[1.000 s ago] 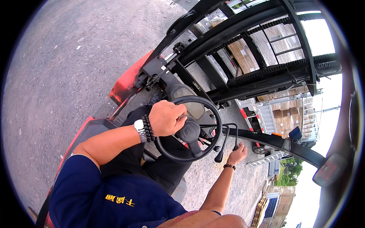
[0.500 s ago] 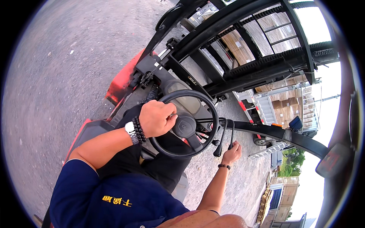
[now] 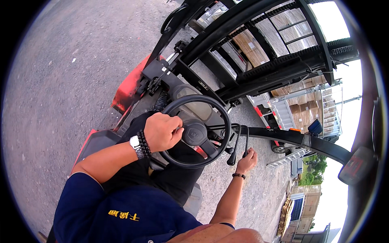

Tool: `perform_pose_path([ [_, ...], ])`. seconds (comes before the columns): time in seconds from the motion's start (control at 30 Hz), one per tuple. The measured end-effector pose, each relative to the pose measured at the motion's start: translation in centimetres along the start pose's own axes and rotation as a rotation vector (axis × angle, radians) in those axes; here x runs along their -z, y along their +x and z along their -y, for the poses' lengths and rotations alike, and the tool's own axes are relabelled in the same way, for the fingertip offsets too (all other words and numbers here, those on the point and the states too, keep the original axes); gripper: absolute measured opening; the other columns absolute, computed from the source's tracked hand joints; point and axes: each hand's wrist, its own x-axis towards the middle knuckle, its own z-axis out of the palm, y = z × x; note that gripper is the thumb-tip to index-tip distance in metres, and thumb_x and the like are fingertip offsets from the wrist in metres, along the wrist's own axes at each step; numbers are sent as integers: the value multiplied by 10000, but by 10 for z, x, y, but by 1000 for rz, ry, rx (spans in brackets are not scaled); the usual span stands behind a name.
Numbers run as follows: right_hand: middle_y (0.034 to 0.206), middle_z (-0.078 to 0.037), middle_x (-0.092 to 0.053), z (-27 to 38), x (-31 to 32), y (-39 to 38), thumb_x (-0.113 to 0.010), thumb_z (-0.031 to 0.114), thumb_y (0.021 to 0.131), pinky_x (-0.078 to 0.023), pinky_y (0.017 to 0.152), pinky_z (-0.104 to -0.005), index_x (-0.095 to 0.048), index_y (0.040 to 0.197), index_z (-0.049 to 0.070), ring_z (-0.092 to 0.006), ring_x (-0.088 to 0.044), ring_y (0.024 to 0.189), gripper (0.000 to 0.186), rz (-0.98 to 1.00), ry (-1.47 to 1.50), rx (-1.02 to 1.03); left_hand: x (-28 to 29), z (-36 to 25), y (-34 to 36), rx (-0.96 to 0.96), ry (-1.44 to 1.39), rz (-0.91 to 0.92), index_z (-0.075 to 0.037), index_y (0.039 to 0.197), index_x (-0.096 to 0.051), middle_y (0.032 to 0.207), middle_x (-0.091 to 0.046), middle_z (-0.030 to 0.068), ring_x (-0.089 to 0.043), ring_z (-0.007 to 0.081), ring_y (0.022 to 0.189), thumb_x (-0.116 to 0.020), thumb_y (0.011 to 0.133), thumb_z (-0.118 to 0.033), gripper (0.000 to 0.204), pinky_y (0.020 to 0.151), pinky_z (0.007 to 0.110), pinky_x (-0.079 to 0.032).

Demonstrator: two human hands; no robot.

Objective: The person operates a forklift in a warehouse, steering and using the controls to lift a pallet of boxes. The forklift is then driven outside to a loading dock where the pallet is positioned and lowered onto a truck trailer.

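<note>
The left hand still grips the steering wheel, now turned further, while the right hand holds a control lever.

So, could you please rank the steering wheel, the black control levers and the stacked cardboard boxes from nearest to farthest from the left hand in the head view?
1. Steering wheel: the left hand grips its left rim.
2. Black control levers: right of the wheel, by the right hand.
3. Stacked cardboard boxes: far right, beyond the mast.

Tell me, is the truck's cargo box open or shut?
Open: the truck's cargo box shows stacked brown cartons inside through its open side.
</note>
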Motion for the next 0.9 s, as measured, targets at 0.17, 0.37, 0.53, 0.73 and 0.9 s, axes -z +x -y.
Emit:
perform_pose_path([
  [0.17,1020,-107,-774,0,-7,10,-556,214,1175,-601,719,-327,-787,1192,-48,-172,-727,841,349,-9,32,-18,1,1,9,-1,-3,12,-126,921,-689,698,-661,1,-669,263,656,-843,875,-104,162,652,422,-495],
  [0.37,1011,-102,-772,1,-12,11,-558,218,1176,-590,699,-316,-786,1190,-46,-162,-719,808,349,-9,34,-35,2,4,10,5,-18,27,-127,932,-688,698,-660,-1,-672,258,654,-848,872,-109,172,648,415,-494],
  [0.53,991,-99,-773,-7,-6,7,-560,207,1166,-577,678,-319,-786,1188,-41,-157,-711,780,336,-15,7,-15,1,-3,0,3,-17,27,-126,930,-686,692,-655,-8,-669,251,650,-849,869,-107,175,646,414,-492],
  [0.73,977,-104,-773,-2,2,-3,-561,208,1157,-571,661,-325,-781,1167,-37,-165,-705,761,329,-15,2,17,1,-10,-15,-15,-7,23,-132,920,-685,681,-647,-21,-664,240,646,-850,870,-103,174,651,406,-488],
  [0.9,974,-106,-773,0,6,-7,-562,206,1156,-570,653,-332,-781,1164,-33,-167,-705,756,324,-25,-4,16,2,-13,-20,-14,-19,33,-134,924,-685,673,-642,-38,-666,225,645,-850,870,-99,177,652,400,-487],
])
